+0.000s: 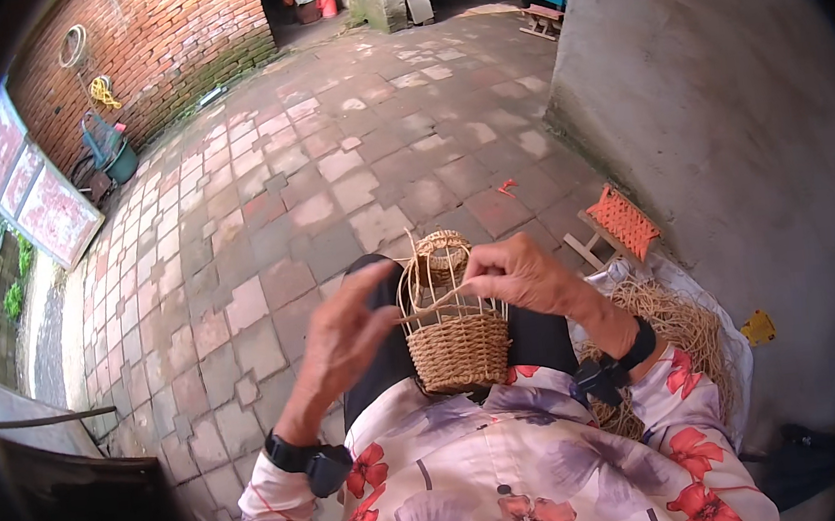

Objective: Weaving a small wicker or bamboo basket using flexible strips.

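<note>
A small woven basket [459,353] in tan cord sits on my lap between my thighs. Its lower wall is closely woven, while bare upright stakes rise above it to a narrower woven ring [439,242]. My right hand [523,275] is at the basket's upper right, thumb and fingertips pinched on a weaving strand [434,309]. That strand runs left across the stakes. On the left side, my left hand [344,333] has its fingers stretched and the thumb apart, close to the strand's left part; whether the thumb touches it I cannot tell.
Right of my lap, a pale sack [738,350] holds a heap of loose tan cord [667,322]. Beyond it stands a low stool with an orange woven seat [623,222], beside a grey wall [725,110]. Paving tiles [263,225] stretch ahead to a brick wall [146,46].
</note>
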